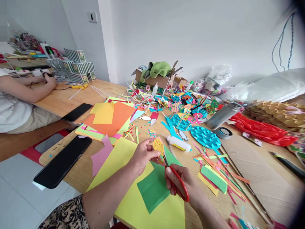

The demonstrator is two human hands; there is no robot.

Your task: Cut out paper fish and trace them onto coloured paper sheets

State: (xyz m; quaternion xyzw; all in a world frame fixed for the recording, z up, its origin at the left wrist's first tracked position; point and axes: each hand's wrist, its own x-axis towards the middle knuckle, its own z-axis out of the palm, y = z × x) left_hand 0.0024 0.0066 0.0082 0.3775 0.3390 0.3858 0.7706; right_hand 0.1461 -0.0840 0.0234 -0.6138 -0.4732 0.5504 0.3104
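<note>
Between the thumb and fingers of my left hand (144, 154) is a yellow paper fish (157, 145) with dark dots drawn on it. My right hand (182, 181) grips red-handled scissors (179, 183), whose blades point up and reach the lower edge of the fish. Below both hands lies a large yellow paper sheet (128, 210), with a green paper piece (151, 190) on top of it. A white glue bottle (178, 143) lies on its side just beyond the fish.
Phones (63, 160) lie at the left edge. Orange paper (116, 117), a blue textured oval (205, 137), tape (224, 132), paper strips (214, 178) and a metal flask (224, 114) surround the work area. Another person's arm (30, 90) rests at the far left.
</note>
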